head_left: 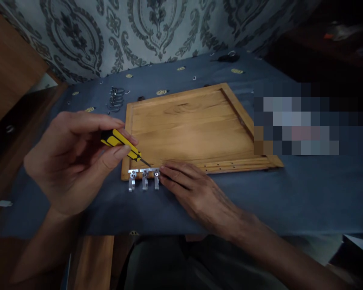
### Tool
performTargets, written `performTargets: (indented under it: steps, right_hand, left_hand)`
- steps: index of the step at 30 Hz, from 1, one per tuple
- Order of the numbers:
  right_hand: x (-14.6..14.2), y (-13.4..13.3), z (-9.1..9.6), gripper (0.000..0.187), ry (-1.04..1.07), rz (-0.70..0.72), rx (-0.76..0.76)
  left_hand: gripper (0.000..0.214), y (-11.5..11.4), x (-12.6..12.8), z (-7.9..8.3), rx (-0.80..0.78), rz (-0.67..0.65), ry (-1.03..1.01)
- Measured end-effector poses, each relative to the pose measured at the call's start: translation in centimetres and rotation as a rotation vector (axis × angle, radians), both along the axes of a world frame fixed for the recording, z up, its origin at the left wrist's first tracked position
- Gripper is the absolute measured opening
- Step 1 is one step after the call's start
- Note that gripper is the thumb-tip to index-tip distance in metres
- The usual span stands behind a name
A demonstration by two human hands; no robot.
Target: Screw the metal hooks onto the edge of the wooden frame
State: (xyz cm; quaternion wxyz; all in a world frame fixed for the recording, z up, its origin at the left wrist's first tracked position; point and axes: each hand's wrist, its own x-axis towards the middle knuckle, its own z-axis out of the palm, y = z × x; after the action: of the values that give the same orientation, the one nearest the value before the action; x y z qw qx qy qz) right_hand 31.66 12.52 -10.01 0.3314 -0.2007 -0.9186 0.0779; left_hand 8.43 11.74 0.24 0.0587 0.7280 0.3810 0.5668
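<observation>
In my left hand is a yellow-and-black screwdriver, gripped between thumb and fingers. Its thin tip slants down to the right, close to the third metal hook. A wooden panel with a raised frame lies flat on the cloth. Three silver hooks sit in a row along the frame's near edge at the left. My right hand rests on that edge, its fingertips against the rightmost hook; what they pinch, if anything, is hidden. Small dark holes run along the edge farther right.
Several loose metal hooks or rings lie behind the panel's left corner. A dark tool lies at the back of the blue cloth. A blurred-out patch covers the right side. A white cable end shows at far left.
</observation>
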Motion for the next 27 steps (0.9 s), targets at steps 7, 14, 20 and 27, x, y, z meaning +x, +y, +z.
performTargets:
  steps: [7,14,20,27]
  right_hand:
    - [-0.2,0.1,0.2,0.028,0.015,-0.011,0.028]
    - [0.3,0.0,0.8,0.029,0.105,-0.040,0.034]
    - [0.6,-0.2,1.9,0.027,0.323,-0.211,-0.139]
    - [0.9,-0.3,1.5,0.021,0.322,-0.360,-0.218]
  left_hand:
    - [0.038,0.0,0.2,0.4,-0.043,0.010,0.014]
    - [0.038,0.0,-0.1,0.2,-0.004,0.011,-0.007]
    - [0.039,0.0,0.0,0.2,-0.004,-0.004,-0.051]
    - [0.031,1.5,-0.6,-0.1,0.084,-0.041,-0.137]
